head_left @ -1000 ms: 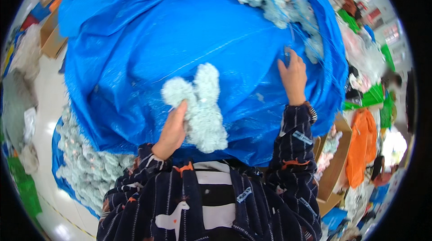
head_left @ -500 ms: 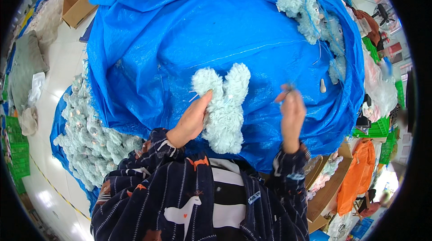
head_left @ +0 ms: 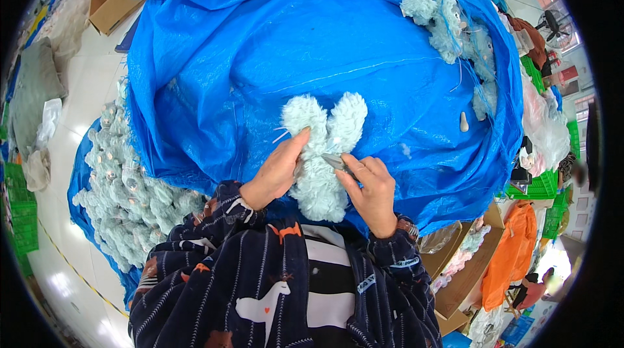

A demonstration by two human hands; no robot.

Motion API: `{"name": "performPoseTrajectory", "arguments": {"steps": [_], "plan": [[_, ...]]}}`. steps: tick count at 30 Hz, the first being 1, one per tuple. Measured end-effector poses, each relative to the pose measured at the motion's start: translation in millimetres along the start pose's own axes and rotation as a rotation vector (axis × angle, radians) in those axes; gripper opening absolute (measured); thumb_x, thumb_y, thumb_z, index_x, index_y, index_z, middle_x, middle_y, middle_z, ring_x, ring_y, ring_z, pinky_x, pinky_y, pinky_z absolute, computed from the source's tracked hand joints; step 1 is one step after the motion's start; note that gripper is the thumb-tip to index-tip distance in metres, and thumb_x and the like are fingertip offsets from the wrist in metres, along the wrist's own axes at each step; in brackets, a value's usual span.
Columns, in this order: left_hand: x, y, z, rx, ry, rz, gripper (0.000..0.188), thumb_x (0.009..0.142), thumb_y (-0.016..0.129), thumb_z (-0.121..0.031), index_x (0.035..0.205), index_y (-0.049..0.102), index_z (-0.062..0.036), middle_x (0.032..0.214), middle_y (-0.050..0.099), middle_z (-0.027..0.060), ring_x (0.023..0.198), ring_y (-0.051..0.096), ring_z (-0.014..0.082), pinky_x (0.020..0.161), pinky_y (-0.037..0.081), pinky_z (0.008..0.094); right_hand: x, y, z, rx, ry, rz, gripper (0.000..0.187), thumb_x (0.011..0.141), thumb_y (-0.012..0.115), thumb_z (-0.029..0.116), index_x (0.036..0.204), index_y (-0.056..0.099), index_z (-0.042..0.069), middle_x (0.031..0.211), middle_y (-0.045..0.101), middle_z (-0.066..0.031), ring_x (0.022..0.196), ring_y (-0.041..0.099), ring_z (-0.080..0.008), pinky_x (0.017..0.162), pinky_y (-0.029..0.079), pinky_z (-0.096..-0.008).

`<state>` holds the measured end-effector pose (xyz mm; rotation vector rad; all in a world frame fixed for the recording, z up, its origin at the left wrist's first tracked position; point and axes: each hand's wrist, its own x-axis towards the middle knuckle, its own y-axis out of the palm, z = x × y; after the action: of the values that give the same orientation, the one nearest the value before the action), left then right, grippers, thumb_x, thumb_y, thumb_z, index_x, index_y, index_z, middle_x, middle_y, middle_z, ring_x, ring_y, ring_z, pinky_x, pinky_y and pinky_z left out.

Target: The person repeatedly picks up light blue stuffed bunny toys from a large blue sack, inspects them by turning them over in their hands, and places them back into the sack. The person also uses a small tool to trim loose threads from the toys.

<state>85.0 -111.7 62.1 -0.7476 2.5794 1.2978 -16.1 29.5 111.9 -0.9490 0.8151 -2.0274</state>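
A pale mint plush rabbit piece (head_left: 318,185) with two long fluffy ears lies on blue tarp sheeting (head_left: 312,42) right before me. My left hand (head_left: 276,169) grips its left side, thumb on top near the base of an ear. White thread ends stick out beside that thumb. My right hand (head_left: 372,189) is closed around small grey metal thread snips (head_left: 335,161), their tip touching the fur at the middle of the plush. Part of the snips is hidden by my fingers.
A tuft of fluff (head_left: 406,150) and a small pale handle-shaped piece (head_left: 464,122) lie on the tarp to the right. More plush pieces (head_left: 448,23) line the far right edge. At left, a big heap of plush (head_left: 130,185) fills another tarp. Cardboard boxes (head_left: 468,270) stand at right.
My right hand has come left from over the tarp to the plush, bringing the snips onto its fur. A tuft of fluff now shows on the tarp. My left hand keeps its hold.
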Motion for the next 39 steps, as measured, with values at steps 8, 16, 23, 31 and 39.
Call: {"name": "performPoseTrajectory", "arguments": {"steps": [8,16,23,31,39], "plan": [[0.7,-1.1,1.6,0.008,-0.012,0.030,0.039,0.089,0.042,-0.035,0.109,0.051,-0.0024,0.101,0.055,0.0039,0.088,0.051,0.0097,0.076,0.041,0.0249,-2.4,2.4,3.3,-0.001,-0.018,-0.002,0.028,0.067,0.069,0.010,0.093,0.061,0.006,0.066,0.049,-0.0057,0.059,0.048,-0.0209,0.050,0.040,-0.0310],[-0.5,2.0,-1.6,-0.043,-0.006,0.037,0.039,0.091,0.041,-0.032,0.113,0.048,-0.0014,0.107,0.054,0.0061,0.094,0.052,0.0121,0.080,0.041,0.0266,-2.9,2.2,3.0,-0.043,-0.044,-0.010,0.029,0.067,0.069,0.012,0.094,0.060,0.007,0.065,0.047,-0.0050,0.059,0.048,-0.0204,0.049,0.040,-0.0312],[-1.0,3.2,2.5,0.033,-0.001,0.032,0.039,0.090,0.041,-0.033,0.112,0.048,-0.0010,0.107,0.054,0.0059,0.094,0.052,0.0134,0.080,0.041,0.0284,-2.9,8.1,4.0,0.034,0.005,-0.013,0.026,0.068,0.069,0.011,0.092,0.061,0.006,0.064,0.048,-0.0067,0.057,0.048,-0.0218,0.049,0.040,-0.0316],[-0.1,-0.6,-22.2,-0.266,-0.051,0.148,0.045,0.093,0.031,-0.035,0.125,0.038,-0.0044,0.123,0.046,0.0106,0.111,0.046,0.0226,0.094,0.036,0.0362,32.0,-49.7,-92.4,0.263,0.416,-0.477,0.030,0.079,0.062,0.014,0.101,0.055,-0.006,0.075,0.059,-0.0091,0.066,0.053,-0.0112,0.057,0.043,-0.0256],[4.1,-6.3,-39.8,-0.352,0.049,0.173,0.050,0.092,0.028,-0.040,0.127,0.035,-0.0044,0.124,0.044,0.0125,0.113,0.044,0.0261,0.095,0.035,0.0403,27.7,-61.3,-83.1,-0.211,0.374,-0.415,0.056,0.075,0.066,0.023,0.118,0.042,-0.004,0.098,0.055,-0.0231,0.088,0.055,-0.0296,0.071,0.046,-0.0341]]}}
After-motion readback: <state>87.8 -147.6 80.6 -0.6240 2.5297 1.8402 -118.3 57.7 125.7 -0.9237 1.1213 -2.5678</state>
